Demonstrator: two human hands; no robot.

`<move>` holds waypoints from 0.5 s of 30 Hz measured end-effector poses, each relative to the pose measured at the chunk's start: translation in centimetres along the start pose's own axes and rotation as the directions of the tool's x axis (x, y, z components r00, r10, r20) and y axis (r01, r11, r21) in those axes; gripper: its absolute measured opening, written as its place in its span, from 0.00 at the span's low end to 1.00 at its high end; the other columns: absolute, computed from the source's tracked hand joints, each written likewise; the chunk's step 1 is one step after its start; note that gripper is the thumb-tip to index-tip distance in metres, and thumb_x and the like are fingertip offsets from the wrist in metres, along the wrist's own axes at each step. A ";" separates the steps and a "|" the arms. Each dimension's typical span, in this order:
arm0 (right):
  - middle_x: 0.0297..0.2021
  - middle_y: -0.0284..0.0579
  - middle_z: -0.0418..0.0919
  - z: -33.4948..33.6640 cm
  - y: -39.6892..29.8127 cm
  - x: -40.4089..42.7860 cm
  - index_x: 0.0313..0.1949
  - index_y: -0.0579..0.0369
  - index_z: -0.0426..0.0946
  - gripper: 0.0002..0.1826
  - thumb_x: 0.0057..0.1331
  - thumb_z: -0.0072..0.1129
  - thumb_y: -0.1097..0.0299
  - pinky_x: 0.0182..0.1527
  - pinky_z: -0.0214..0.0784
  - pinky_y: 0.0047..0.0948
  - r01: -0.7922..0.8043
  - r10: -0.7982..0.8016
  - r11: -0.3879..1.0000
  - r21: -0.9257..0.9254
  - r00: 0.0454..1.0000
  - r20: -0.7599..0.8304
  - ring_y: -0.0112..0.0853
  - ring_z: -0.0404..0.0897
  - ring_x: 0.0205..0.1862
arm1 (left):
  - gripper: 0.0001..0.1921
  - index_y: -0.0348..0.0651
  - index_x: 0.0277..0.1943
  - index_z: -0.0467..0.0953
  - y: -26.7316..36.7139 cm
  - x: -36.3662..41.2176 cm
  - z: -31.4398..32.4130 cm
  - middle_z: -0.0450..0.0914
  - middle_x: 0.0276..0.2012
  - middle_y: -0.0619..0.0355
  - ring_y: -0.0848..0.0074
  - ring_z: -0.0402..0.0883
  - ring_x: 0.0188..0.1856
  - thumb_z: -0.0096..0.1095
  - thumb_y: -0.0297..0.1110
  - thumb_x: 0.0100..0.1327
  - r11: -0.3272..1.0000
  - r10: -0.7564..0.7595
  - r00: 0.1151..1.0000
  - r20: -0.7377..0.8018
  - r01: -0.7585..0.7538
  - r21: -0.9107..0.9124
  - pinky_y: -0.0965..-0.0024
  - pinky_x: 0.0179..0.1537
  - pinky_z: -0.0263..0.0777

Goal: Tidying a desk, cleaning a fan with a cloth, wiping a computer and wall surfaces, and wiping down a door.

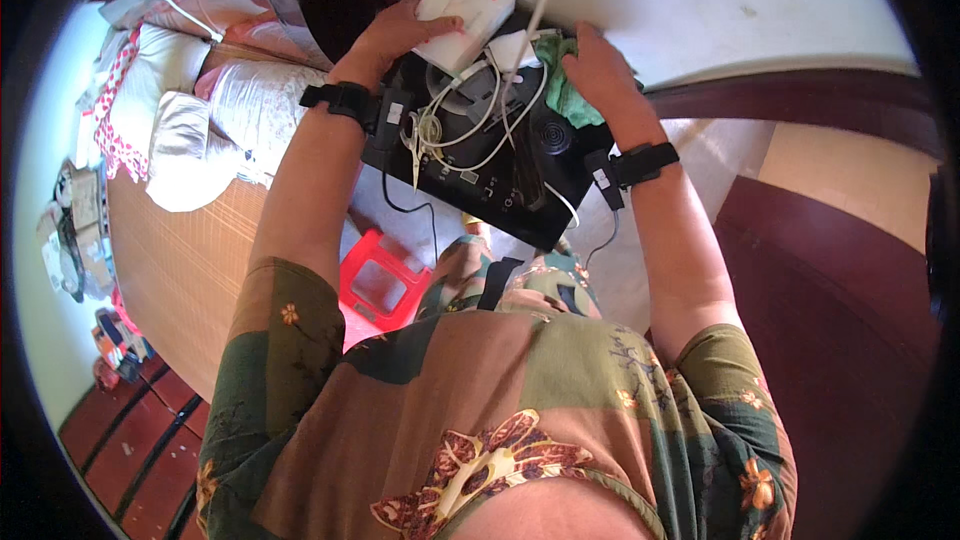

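Note:
My left hand [401, 28] grips a white box [466, 13] with small red marks, tilted over the far left part of a black glass-topped cooker [420, 172]. At the far right side, my right hand [600, 75] is on a crumpled green cloth [568, 90]; its fingers are partly hidden. A white adapter [514, 51] lies between the hands. White cables [491, 135] loop over the cooker, beside a pair of scissors [415, 154] at its left edge. A dark elongated item [529, 172] rests on the right half of the cooker.
A red plastic stool [382, 281] stands on the floor below the cooker. On the left, a wooden bed board [180, 255] bears pillows [255, 101] and a polka-dot cloth [116, 112]. A white wall [720, 7] rises behind. A cord [544, 4] hangs in front of the cooker.

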State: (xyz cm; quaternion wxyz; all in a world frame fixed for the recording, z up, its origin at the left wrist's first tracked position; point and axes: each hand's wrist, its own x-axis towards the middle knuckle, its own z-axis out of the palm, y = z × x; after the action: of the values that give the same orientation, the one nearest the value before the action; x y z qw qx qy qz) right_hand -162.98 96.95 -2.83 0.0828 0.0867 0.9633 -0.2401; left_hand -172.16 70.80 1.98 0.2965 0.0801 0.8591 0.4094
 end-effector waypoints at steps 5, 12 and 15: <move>0.50 0.63 0.74 1.5 -1.6 -0.5 0.59 0.56 0.66 0.28 0.58 0.51 0.64 0.56 0.64 0.44 0.097 -0.101 0.993 0.066 0.994 0.048 0.54 0.72 0.53 | 0.39 0.39 0.59 0.69 -3.7 -0.9 1.1 0.80 0.45 0.50 0.71 0.79 0.45 0.79 0.44 0.44 0.975 0.089 0.985 -0.146 -0.116 -0.191 0.72 0.47 0.71; 0.50 0.59 0.75 1.8 -1.6 -2.1 0.57 0.54 0.68 0.26 0.56 0.52 0.68 0.58 0.64 0.45 0.229 -0.262 0.936 0.268 0.960 0.094 0.54 0.73 0.53 | 0.39 0.38 0.61 0.63 -5.0 -6.4 2.7 0.73 0.55 0.51 0.72 0.70 0.57 0.76 0.31 0.46 0.917 0.321 0.897 -0.305 -0.375 -0.138 0.71 0.61 0.62; 0.47 0.57 0.76 -0.9 -2.2 -2.0 0.54 0.55 0.70 0.23 0.57 0.53 0.72 0.56 0.65 0.44 0.220 -0.232 0.946 0.240 0.972 0.023 0.51 0.75 0.51 | 0.38 0.39 0.60 0.66 -5.9 -8.6 3.9 0.71 0.57 0.50 0.65 0.69 0.60 0.76 0.30 0.44 0.864 0.479 0.804 -0.352 -0.502 0.028 0.68 0.62 0.61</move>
State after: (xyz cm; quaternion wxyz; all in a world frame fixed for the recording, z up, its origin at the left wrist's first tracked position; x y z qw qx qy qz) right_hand -161.60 95.17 -0.66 0.0686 -0.0211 0.9291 -0.3629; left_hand -162.34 66.26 -0.57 0.0270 0.2161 0.8333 0.5080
